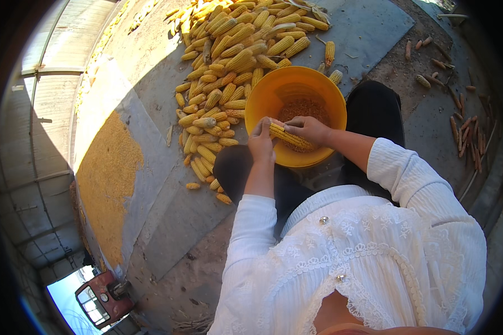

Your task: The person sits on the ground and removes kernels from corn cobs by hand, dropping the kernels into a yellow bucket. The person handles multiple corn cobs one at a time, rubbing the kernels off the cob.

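An ear of yellow corn [291, 138] is held between both hands over a yellow plastic bucket [257, 96]. My left hand [260, 136] grips its left end, where a strip of reddish cob shows without kernels. My right hand [308, 129] holds it farther along, with the fingers on its upper side. Loose kernels and reddish bits [304, 111] lie in the bottom of the bucket, which stands between my knees. The lower part of the ear hangs above them. Exactly where each fingertip presses is partly hidden.
A large heap of corn ears [230, 54] lies beyond and left of the bucket. Shelled kernels [109, 167] are spread on a pale sheet [146, 125] at the left. Bare cobs [469, 138] lie on the ground at the right. A red vehicle [105, 299] stands at the lower left.
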Motion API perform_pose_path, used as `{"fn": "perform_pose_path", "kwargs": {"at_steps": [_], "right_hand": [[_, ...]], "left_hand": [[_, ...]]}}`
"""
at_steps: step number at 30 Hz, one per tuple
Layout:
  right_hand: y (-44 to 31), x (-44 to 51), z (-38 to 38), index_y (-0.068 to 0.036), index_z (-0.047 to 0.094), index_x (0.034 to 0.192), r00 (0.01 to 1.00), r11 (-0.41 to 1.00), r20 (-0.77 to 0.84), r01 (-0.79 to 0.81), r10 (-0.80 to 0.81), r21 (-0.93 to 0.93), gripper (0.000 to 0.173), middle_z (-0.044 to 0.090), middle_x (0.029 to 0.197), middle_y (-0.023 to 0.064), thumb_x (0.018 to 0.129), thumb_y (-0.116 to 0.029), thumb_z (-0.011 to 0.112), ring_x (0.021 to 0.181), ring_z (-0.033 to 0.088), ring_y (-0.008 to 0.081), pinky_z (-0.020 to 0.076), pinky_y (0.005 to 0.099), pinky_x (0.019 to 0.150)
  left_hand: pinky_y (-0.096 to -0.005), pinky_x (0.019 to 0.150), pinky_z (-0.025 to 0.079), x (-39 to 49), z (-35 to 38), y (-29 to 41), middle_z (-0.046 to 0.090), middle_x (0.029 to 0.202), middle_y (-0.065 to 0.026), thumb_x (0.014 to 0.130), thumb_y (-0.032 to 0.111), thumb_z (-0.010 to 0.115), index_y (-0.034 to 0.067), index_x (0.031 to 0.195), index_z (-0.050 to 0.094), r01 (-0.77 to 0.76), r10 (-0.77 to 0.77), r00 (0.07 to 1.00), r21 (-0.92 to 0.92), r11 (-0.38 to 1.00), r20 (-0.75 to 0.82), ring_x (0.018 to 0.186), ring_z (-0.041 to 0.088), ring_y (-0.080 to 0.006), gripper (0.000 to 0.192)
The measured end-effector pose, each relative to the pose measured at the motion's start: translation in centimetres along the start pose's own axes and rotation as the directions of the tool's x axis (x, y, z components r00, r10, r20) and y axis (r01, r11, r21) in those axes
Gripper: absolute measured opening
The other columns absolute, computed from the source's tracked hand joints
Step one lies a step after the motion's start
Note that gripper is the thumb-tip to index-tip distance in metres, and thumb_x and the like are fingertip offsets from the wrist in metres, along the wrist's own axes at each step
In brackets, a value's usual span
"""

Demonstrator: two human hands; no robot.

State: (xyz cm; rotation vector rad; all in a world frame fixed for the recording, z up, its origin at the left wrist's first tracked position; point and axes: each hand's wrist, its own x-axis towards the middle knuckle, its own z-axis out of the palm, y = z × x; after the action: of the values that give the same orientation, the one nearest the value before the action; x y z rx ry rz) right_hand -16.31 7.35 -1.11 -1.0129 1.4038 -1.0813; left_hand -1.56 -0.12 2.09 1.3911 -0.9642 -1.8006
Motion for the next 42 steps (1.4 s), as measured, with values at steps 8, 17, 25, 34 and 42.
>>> {"fn": "perform_pose_path", "kwargs": {"at_steps": [8,17,25,34,42], "right_hand": [[0.3,0.6,-1.3,-0.004,0.061,0.121,0.976,0.953,0.132,-0.198,0.172,0.228,0.044,0.063,0.11,0.0102,0.096,-0.038,0.051,0.099,0.057,0.0177,0.0429,0.0312,0.091],[-1.4,-0.1,-1.9,-0.011,0.046,0.139,0.965,0.983,0.19,-0.181,0.181,-0.018,0.057,0.05,0.134,0.0113,0.095,-0.047,0.05,0.121,0.048,0.0214,0.0354,0.0334,0.103],[-3.7,-1.7,-1.7,-0.008,0.053,0.13,0.916,0.901,0.189,-0.389,0.355,0.191,0.047,0.059,0.116,0.01,0.099,-0.042,0.044,0.102,0.058,0.0193,0.0478,0.0358,0.087],[-4.2,-3.5,-1.0,-0.007,0.057,0.11,0.893,0.827,0.265,-0.44,0.363,0.349,0.042,0.059,0.083,0.0051,0.101,-0.042,0.035,0.069,0.059,0.014,0.0511,0.0283,0.058],[-4.5,-2.5,-1.5,-0.009,0.05,0.13,0.924,0.787,0.267,-0.376,0.275,0.49,0.043,0.058,0.092,0.0057,0.101,-0.038,0.036,0.068,0.055,0.0116,0.0477,0.026,0.058]], "left_hand": [[-0.0323,0.07,0.052,0.5,-0.6,0.1,0.062,0.101,-0.0033,0.093,0.027,0.06,0.008,0.114,0.063,0.01,-0.011,1.0,-0.038,0.999,-0.026,0.092,0.06,-0.0155,0.028],[-0.034,0.083,0.054,1.8,-1.7,-0.1,0.061,0.11,-0.0039,0.094,0.024,0.058,0.01,0.122,0.055,0.04,-0.015,0.993,-0.215,0.976,0.119,0.102,0.059,-0.0178,0.031],[-0.0345,0.091,0.052,-0.2,-1.1,0.6,0.058,0.114,-0.0049,0.09,0.007,0.063,0.009,0.128,0.046,-0.039,0.121,0.932,-0.24,0.97,0.34,0.104,0.06,-0.0195,0.042],[-0.0366,0.091,0.052,-2.0,-1.7,1.7,0.056,0.117,-0.0063,0.09,0.006,0.061,0.009,0.128,0.044,-0.055,0.112,0.912,-0.152,0.987,0.396,0.106,0.059,-0.0199,0.041],[-0.0367,0.09,0.052,-0.6,-1.5,1.1,0.055,0.119,-0.0058,0.093,0.009,0.059,0.009,0.129,0.043,0.015,0.058,0.942,-0.213,0.977,0.331,0.108,0.057,-0.0198,0.04]]}}
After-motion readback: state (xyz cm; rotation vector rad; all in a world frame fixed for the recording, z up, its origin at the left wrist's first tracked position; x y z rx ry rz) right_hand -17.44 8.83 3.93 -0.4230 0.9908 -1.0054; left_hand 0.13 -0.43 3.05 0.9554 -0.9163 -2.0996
